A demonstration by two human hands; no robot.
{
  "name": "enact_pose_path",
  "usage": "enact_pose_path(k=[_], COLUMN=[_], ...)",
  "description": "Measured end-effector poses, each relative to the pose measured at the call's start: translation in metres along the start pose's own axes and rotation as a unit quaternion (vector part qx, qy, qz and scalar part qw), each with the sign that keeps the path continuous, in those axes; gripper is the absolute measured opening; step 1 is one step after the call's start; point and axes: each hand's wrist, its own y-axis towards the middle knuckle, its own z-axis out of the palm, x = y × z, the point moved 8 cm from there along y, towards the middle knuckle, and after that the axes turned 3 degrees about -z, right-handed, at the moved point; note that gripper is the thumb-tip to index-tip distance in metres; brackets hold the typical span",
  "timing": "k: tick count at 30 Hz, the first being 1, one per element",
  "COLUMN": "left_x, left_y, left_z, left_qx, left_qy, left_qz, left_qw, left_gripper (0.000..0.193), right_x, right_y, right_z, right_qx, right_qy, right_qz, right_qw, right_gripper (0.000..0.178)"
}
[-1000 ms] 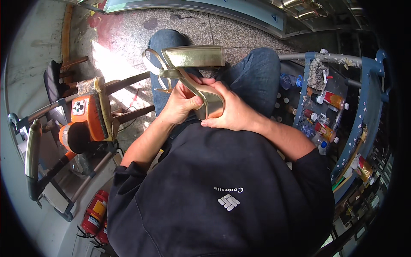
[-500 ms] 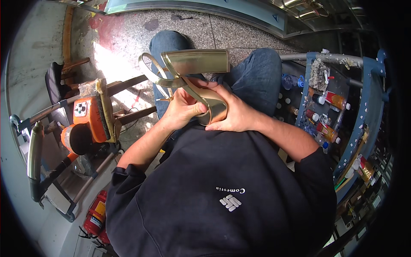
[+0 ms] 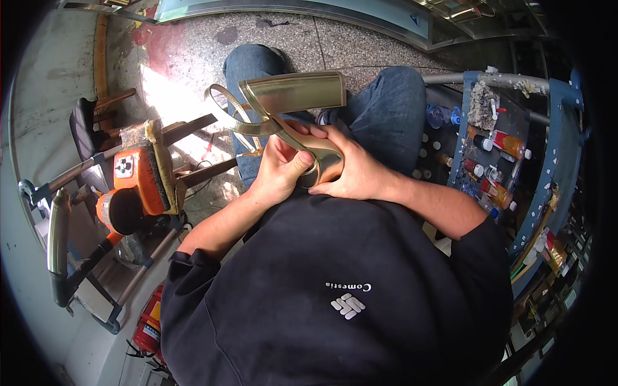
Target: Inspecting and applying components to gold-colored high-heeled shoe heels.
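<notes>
A shiny gold high-heeled sandal point(image 3: 293, 94) lies across my lap, its thick block heel pointing away from me and to the right. Its ankle strap loops out to the left, with a small buckle near the end. My left hand point(image 3: 283, 166) is closed on the toe part, the thumb pressed at the edge of the toe band. From the right, my right hand point(image 3: 355, 168) wraps round the same front part, with the thumb on the near side and the fingers behind. The fingertips beneath the sole are partly hidden.
On the left stands an orange machine point(image 3: 138, 183) on a tubular frame, with a red fire extinguisher point(image 3: 149, 325) below it. A blue-framed rack point(image 3: 544, 174) at the right holds several bottles. A glass-topped case edge point(image 3: 290, 14) runs along the far side.
The sandal and both hands stay nearly in place. My left thumb has shifted slightly on the toe edge, and the view has moved a little.
</notes>
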Motion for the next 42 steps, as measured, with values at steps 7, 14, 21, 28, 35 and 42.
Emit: enact_pose_path(k=[7, 14, 21, 28, 35, 42], left_x=[0.016, 0.019, 0.012, 0.016, -0.005, -0.009], left_y=[0.011, 0.023, 0.026, 0.031, 0.045, 0.055], left_z=[-0.006, -0.011, -0.006, -0.004, 0.001, -0.003], left_qx=[0.037, 0.073, 0.1, 0.104, 0.109, 0.067], left_qy=[-0.061, -0.156, -0.097, -0.027, 0.002, 0.017], left_qz=[-0.033, -0.09, -0.059, -0.049, -0.027, 0.027], left_qw=[0.997, 0.981, 0.988, 0.993, 0.994, 0.997], left_gripper=[0.057, 0.064, 0.068, 0.069, 0.075, 0.075], right_x=[0.0, -0.003, -0.002, -0.008, 0.001, -0.003], right_y=[0.001, 0.006, 0.007, 0.003, 0.006, 0.032], right_z=[-0.008, -0.013, -0.011, -0.012, -0.012, -0.043], right_qx=[-0.049, -0.02, -0.035, -0.06, -0.102, -0.208], right_qy=[-0.116, -0.1, -0.091, -0.083, -0.052, 0.056], right_qz=[-0.104, -0.019, -0.058, -0.046, -0.111, -0.22], right_qw=[0.987, 0.995, 0.994, 0.994, 0.987, 0.952], right_gripper=[0.087, 0.088, 0.088, 0.088, 0.086, 0.087])
